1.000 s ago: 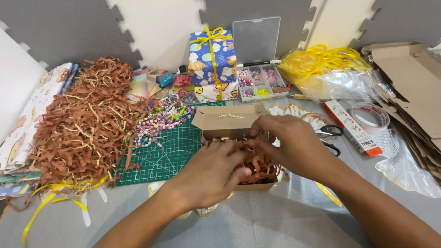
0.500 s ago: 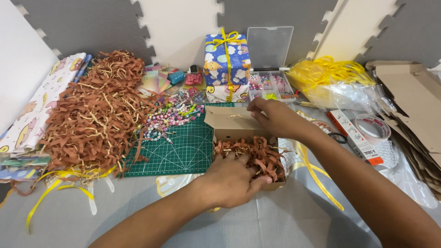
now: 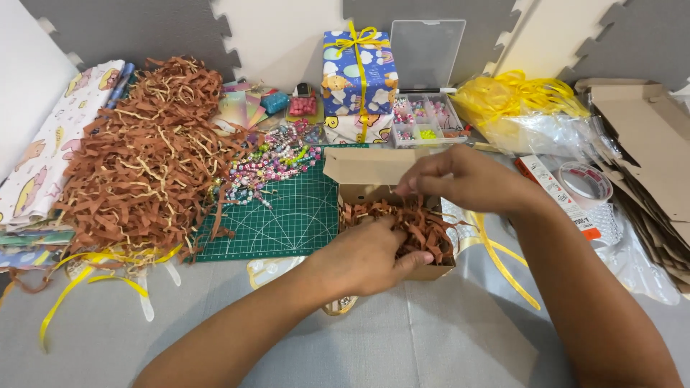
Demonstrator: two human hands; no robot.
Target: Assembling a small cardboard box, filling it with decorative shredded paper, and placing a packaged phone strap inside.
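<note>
Tucking brown paper shred into a small cardboard box, both your hands were at work on the grey table.

Largest first: the big loose heap of brown shredded paper lay at your left, well apart from the small cardboard box, which sat at the right edge of the green cutting mat, flap open and filled with paper shred. Your left hand rested on the shred at the box's near side, its grip curled loosely over the strands. Your right hand hovered at the far rim, its grip pinching a few strands. The shred looked light, soft and springy, best taken in loose bunches; the box looked thin, best held by its walls.
</note>
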